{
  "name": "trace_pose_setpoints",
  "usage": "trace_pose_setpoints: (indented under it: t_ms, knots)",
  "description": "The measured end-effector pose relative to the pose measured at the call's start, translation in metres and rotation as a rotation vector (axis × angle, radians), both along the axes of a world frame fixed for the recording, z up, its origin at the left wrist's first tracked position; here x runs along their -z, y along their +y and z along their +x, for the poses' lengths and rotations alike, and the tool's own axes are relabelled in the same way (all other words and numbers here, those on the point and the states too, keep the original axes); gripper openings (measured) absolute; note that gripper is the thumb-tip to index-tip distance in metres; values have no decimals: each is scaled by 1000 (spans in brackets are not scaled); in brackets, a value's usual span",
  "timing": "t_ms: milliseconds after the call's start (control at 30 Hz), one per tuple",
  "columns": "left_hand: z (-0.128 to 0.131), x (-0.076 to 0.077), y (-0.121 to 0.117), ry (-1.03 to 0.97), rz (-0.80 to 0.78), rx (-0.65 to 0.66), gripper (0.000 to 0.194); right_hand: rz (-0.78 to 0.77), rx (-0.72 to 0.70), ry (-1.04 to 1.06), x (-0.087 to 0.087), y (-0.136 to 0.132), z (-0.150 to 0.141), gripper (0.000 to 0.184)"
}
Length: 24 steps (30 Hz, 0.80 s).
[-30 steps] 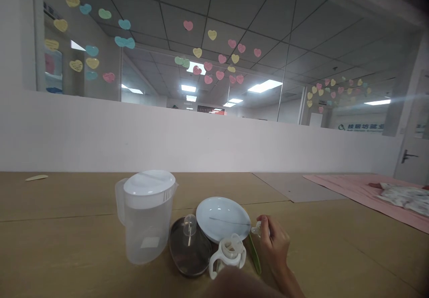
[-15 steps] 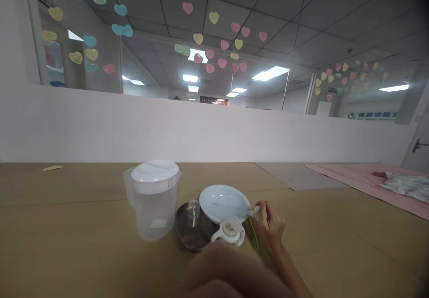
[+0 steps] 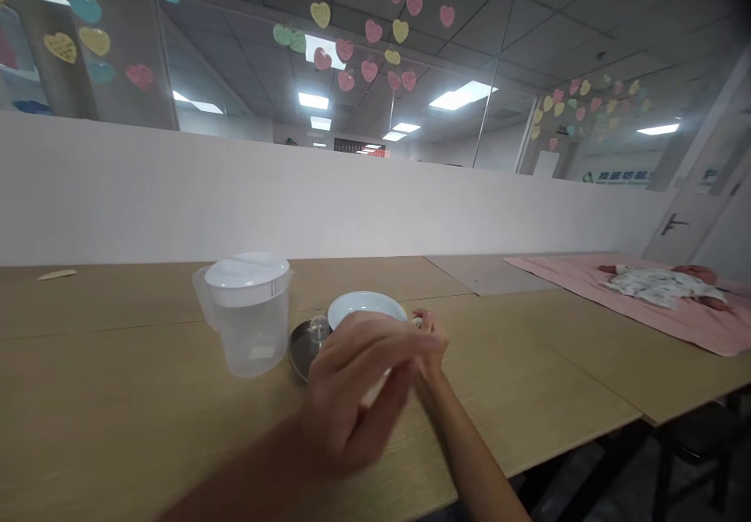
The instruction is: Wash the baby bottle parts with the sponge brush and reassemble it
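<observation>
My left hand is raised close to the camera, slightly blurred. Its fingers stretch to the right with the thumb apart below them, and I see nothing held. Just beyond its fingertips is my right hand, its fingers closed around a small pale thing that is mostly hidden. Behind my hands lies a white bowl, partly covered by the left hand. A dark metal tray with a clear domed cap on it sits to the left. The white two-handled bottle is hidden now.
A lidded translucent pitcher stands left of the tray. At the right, a baby doll in a patterned outfit lies on a pink cloth. The table's near edge slants down at lower right, with a dark stool beyond it.
My left hand has risen and reached forward, now covering the bottle and part of the bowl. The view has tilted down and turned right, bringing more of the doll and table edge into sight.
</observation>
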State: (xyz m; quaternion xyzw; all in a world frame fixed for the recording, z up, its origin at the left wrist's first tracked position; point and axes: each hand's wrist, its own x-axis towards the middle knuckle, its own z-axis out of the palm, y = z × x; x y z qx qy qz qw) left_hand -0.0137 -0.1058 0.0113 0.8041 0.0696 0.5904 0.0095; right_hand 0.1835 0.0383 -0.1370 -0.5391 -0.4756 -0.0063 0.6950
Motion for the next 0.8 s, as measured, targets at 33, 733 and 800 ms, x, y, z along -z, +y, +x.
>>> trace_pose_setpoints:
  t_ms: [33,733,800]
  knots:
    - [5,13,17,29,9,-49,33,26,-30,92,-3,1,-1,48]
    - [15,160,101,-83,-921,-204,64,121,-347,251,-10,-16,-41,33]
    - [15,161,102,-77,-903,-196,60,150,-351,177,-8,-21,-44,31]
